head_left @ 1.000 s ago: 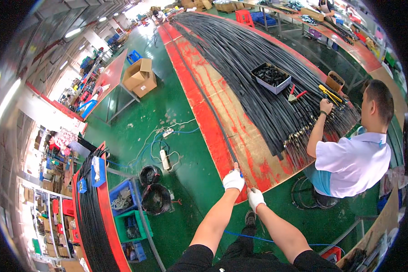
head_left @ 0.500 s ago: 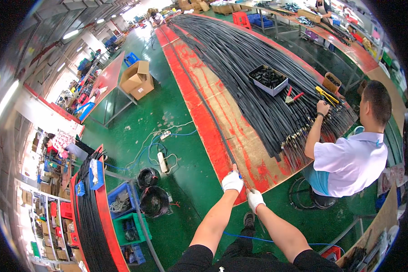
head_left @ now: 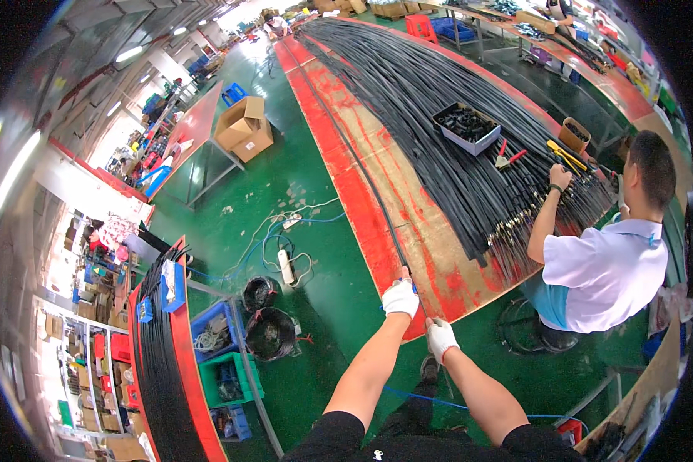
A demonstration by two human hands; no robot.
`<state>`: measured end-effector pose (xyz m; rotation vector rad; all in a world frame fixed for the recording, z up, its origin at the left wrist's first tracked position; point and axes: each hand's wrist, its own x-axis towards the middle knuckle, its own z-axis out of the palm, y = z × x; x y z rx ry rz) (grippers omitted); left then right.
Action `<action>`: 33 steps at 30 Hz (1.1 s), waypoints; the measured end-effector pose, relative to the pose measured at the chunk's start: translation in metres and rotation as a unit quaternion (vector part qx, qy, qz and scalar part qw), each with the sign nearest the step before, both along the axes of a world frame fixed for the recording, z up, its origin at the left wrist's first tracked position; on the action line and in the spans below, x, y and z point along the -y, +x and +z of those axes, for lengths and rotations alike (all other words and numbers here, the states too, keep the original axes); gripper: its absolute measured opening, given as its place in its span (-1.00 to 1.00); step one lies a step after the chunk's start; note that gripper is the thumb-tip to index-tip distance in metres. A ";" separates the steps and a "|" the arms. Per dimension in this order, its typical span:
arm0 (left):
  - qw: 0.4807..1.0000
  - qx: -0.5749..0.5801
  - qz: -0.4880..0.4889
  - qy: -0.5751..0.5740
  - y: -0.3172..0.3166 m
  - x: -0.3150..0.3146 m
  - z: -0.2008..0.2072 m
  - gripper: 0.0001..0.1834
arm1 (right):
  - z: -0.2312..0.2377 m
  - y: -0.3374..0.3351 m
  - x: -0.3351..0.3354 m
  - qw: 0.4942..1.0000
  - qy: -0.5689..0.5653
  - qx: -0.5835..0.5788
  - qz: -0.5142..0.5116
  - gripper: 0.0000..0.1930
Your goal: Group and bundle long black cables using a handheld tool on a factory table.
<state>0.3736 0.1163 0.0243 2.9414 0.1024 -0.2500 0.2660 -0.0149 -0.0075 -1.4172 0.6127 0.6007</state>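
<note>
A long black cable (head_left: 369, 175) lies along the red strip of the table and runs to my left hand (head_left: 400, 299). That hand wears a white glove and is closed around the cable at the table's near end. A small bit of blue shows beside its fingers. My right hand (head_left: 441, 339), also white-gloved, is close by at the table's near edge. Its fingers are pinched together; what is between them is too small to tell. To the right, a thick bundle of black cables (head_left: 408, 115) covers much of the table (head_left: 446, 285), with bare ends toward the near side.
A co-worker (head_left: 604, 262) sits at the right, hands at the cable ends. On the bundle are a box of black parts (head_left: 470, 131), red-handled pliers (head_left: 508, 156) and a yellow-handled tool (head_left: 566, 155). Left on the floor are a power strip (head_left: 286, 267) and a black bin (head_left: 271, 335).
The whole view has shifted slightly, so the table and the co-worker appear farther right. Both my hands keep nearly the same hold at the table's near end.
</note>
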 end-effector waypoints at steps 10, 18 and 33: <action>1.000 -0.016 -0.002 -0.018 -0.008 0.004 0.007 -0.30 | -0.039 -0.007 -0.005 0.997 -0.038 0.069 -0.015 -0.60; 1.000 -0.017 -0.006 -0.015 -0.013 -0.013 0.006 -0.27 | -0.008 -0.006 -0.015 0.997 -0.047 0.055 0.006 -0.62; 0.999 -0.032 -0.014 -0.040 -0.022 -0.013 -0.002 -0.21 | -0.031 -0.024 -0.005 0.987 -0.089 0.130 -0.013 -0.68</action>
